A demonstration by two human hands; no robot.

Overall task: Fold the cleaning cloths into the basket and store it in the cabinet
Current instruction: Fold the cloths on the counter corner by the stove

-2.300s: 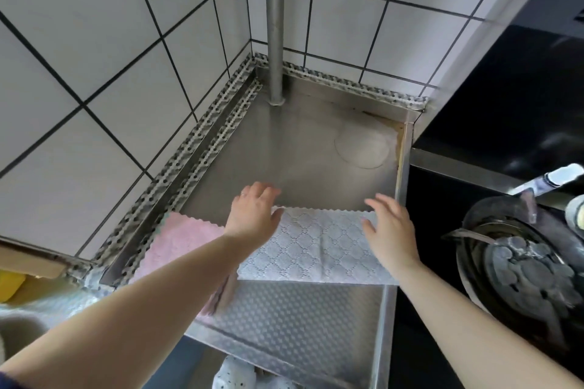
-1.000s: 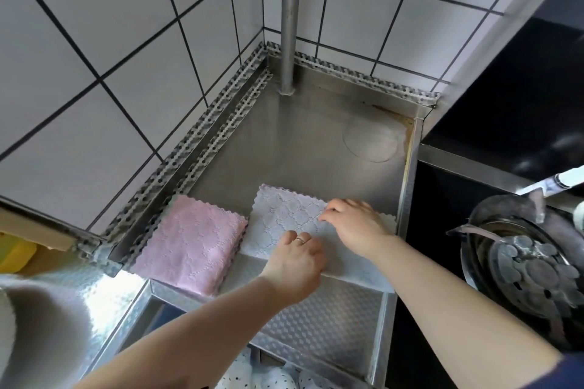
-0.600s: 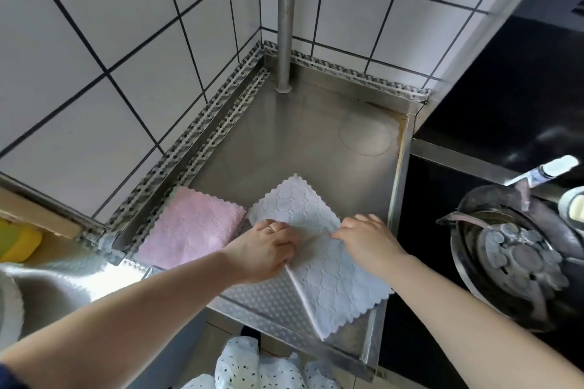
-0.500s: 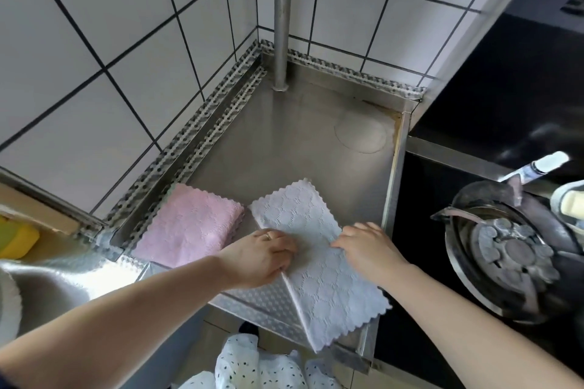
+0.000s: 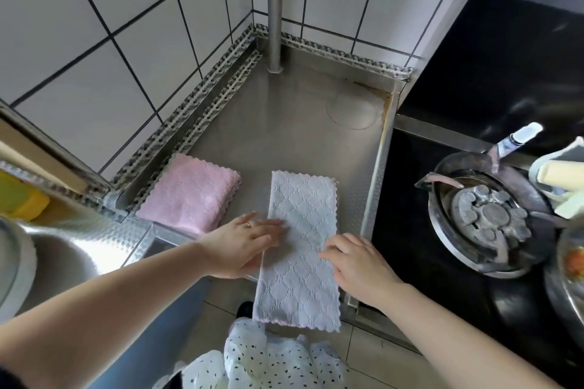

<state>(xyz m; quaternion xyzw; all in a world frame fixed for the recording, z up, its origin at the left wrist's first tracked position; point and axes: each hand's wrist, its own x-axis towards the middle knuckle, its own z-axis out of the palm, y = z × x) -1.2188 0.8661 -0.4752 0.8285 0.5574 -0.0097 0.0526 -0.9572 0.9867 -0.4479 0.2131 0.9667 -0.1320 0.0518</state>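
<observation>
A pale grey cleaning cloth, folded into a long strip, lies on the steel counter with its near end hanging over the front edge. My left hand lies flat against the strip's left edge, fingers straight. My right hand rests on its right edge with fingers relaxed. A pink cloth, folded into a square, sits to the left near the wall. No basket or cabinet is in view.
A steel pipe rises from the counter's back corner by the tiled walls. To the right is a black stove with a metal burner pan. A sink and a yellow sponge are at the left.
The grey cloth was turned from lying across the counter to lying lengthwise and is now a narrower strip. Both hands moved from its middle to its two side edges.
</observation>
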